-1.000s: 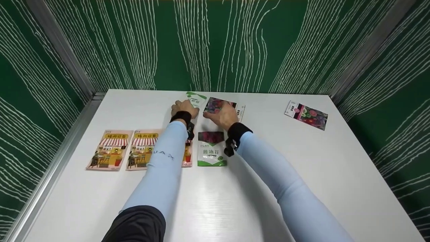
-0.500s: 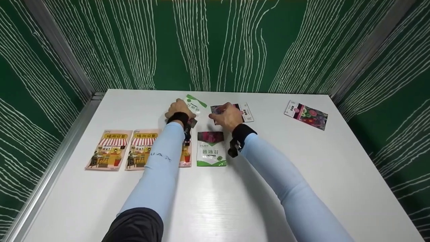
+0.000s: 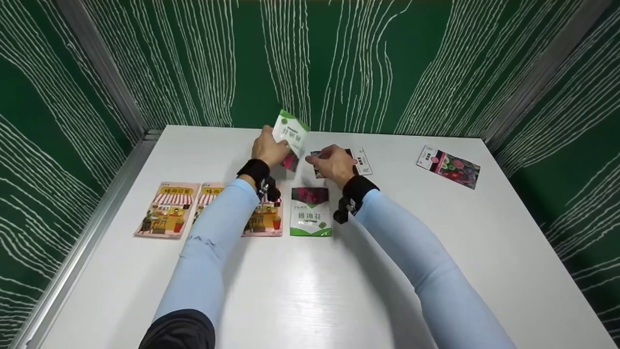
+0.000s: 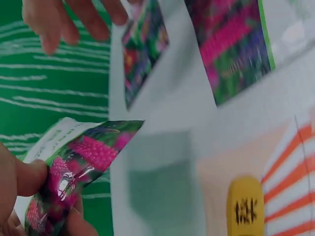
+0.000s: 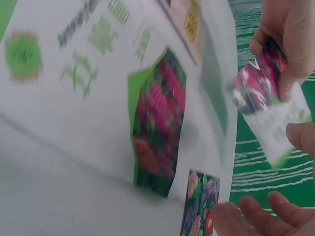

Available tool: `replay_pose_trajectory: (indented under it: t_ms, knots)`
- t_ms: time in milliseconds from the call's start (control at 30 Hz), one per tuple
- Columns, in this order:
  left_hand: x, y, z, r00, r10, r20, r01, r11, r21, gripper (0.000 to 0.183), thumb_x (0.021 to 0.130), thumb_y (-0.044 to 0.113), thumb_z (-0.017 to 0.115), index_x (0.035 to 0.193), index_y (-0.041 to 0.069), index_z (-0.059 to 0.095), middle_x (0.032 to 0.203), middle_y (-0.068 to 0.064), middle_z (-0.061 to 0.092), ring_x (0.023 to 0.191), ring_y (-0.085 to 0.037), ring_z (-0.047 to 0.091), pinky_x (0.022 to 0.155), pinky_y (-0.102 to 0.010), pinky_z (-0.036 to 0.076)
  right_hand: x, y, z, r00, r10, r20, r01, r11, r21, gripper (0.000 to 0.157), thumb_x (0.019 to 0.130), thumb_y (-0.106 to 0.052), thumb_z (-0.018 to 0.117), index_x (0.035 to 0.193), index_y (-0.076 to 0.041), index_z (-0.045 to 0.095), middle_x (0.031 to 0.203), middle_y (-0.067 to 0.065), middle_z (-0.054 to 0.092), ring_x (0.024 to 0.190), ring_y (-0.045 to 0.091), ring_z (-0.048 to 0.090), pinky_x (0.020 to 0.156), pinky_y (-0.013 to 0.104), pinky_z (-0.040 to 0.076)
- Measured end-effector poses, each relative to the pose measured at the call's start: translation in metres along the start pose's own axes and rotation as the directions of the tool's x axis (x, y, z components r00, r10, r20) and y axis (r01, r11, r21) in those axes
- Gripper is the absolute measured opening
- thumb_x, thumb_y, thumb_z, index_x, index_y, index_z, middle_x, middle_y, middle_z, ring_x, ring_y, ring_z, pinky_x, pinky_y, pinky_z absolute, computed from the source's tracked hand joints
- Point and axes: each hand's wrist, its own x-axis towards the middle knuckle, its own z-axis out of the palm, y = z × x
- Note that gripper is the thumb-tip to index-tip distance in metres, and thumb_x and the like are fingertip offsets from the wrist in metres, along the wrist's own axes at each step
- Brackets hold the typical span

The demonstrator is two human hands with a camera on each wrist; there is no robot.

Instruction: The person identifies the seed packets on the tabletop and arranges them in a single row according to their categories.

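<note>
Head view: held packet (image 3: pixel 292 133) now higher

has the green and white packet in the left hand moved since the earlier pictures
Yes, upward: in the head view, the packet in the left hand now rises above the table's far edge; before, its visible part showed below that edge.

Beneath the right grip (image 3: pixel 335 165) I see a glossy white table (image 3: pixel 300 286); beyond it, dark green walls (image 3: pixel 426 48) with wavy white lines between grey metal posts (image 3: pixel 543 71).
</note>
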Motion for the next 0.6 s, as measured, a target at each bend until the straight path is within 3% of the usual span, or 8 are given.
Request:
replay_pose_trajectory:
  t_ms: [33, 133, 233, 267, 367, 433, 500, 600]
  knots:
    - [0.01, -0.011, 0.007, 1.0, 0.019, -0.013, -0.019, 0.999, -0.046, 0.047, 0.111, 0.03, 0.064, 0.149, 0.005, 0.053, 0.134, -0.02, 0.074, 0.123, -0.035, 0.071, 0.108, -0.048, 0.056, -0.001, -0.001, 0.001, 1.0, 0.014, 0.016, -0.015, 0.999, 0.038, 0.071, 0.1, -0.051, 0.081, 0.15, -0.003, 0.063, 0.144, 0.016, 0.07, 0.127, 0.034, 0.072, 0.112, 0.049, 0.061]
    - [0.0, -0.008, 0.012, 0.999, 0.026, -0.039, -0.031, 0.988, -0.148, 0.042, 0.113, 0.03, 0.063, 0.145, 0.005, 0.053, 0.135, -0.021, 0.072, 0.125, -0.034, 0.069, 0.109, -0.046, 0.055, -0.003, -0.004, 0.008, 0.994, 0.04, 0.098, -0.061, 0.975, 0.216, 0.071, 0.103, -0.047, 0.08, 0.153, -0.002, 0.059, 0.148, 0.019, 0.067, 0.132, 0.037, 0.071, 0.112, 0.048, 0.063]
    - [-0.014, -0.006, 0.018, 0.998, 0.013, -0.06, -0.029, 0.958, -0.287, 0.041, 0.114, 0.029, 0.062, 0.145, 0.003, 0.051, 0.139, -0.022, 0.069, 0.128, -0.033, 0.067, 0.109, -0.045, 0.056, -0.006, -0.008, 0.014, 0.987, 0.018, 0.161, -0.079, 0.921, 0.38, 0.063, 0.108, -0.042, 0.076, 0.152, 0.0, 0.059, 0.146, 0.021, 0.069, 0.135, 0.037, 0.071, 0.115, 0.049, 0.062]
    - [-0.034, 0.009, 0.014, 0.998, -0.006, -0.058, -0.013, 0.948, -0.317, 0.04, 0.115, 0.023, 0.061, 0.146, 0.0, 0.05, 0.142, -0.024, 0.066, 0.131, -0.034, 0.065, 0.111, -0.045, 0.055, -0.007, -0.009, 0.016, 0.985, 0.003, 0.173, -0.08, 0.894, 0.44, 0.059, 0.109, -0.037, 0.075, 0.151, 0.001, 0.059, 0.143, 0.021, 0.071, 0.132, 0.036, 0.073, 0.115, 0.051, 0.062]
    - [-0.05, 0.013, 0.02, 0.999, -0.019, -0.041, 0.001, 0.916, -0.401, 0.041, 0.114, 0.023, 0.063, 0.146, 0.0, 0.051, 0.139, -0.022, 0.065, 0.124, -0.028, 0.065, 0.101, -0.038, 0.056, -0.009, -0.01, 0.016, 0.987, -0.037, 0.157, -0.057, 0.834, 0.548, 0.047, 0.112, -0.027, 0.072, 0.148, 0.001, 0.062, 0.127, 0.015, 0.077, 0.112, 0.026, 0.081, 0.105, 0.046, 0.067]
    - [-0.06, 0.016, 0.022, 0.999, -0.03, -0.021, 0.019, 0.91, -0.415, 0.041, 0.113, 0.024, 0.066, 0.145, 0.001, 0.052, 0.136, -0.02, 0.065, 0.118, -0.023, 0.064, 0.094, -0.034, 0.056, -0.009, -0.009, 0.015, 0.99, -0.054, 0.133, -0.033, 0.813, 0.581, 0.043, 0.111, -0.02, 0.073, 0.147, 0.001, 0.063, 0.117, 0.009, 0.078, 0.095, 0.017, 0.081, 0.095, 0.038, 0.07]
    - [-0.068, 0.016, 0.022, 0.999, -0.036, -0.015, 0.027, 0.915, -0.403, 0.048, 0.11, 0.024, 0.072, 0.147, 0.002, 0.05, 0.136, -0.019, 0.065, 0.117, -0.023, 0.064, 0.093, -0.033, 0.053, -0.011, -0.007, 0.011, 0.991, -0.065, 0.117, -0.014, 0.819, 0.574, 0.041, 0.109, -0.017, 0.074, 0.145, 0.001, 0.065, 0.111, 0.004, 0.078, 0.086, 0.01, 0.079, 0.083, 0.03, 0.069]
    - [-0.077, 0.014, 0.017, 0.999, -0.021, -0.05, 0.003, 0.941, -0.339, 0.079, 0.102, 0.027, 0.083, 0.163, 0.005, 0.037, 0.147, -0.022, 0.059, 0.126, -0.03, 0.064, 0.103, -0.039, 0.055, -0.013, -0.002, 0.004, 0.989, -0.083, 0.119, 0.007, 0.848, 0.53, 0.042, 0.105, -0.014, 0.078, 0.143, 0.001, 0.068, 0.109, 0.002, 0.079, 0.083, 0.008, 0.078, 0.076, 0.025, 0.066]
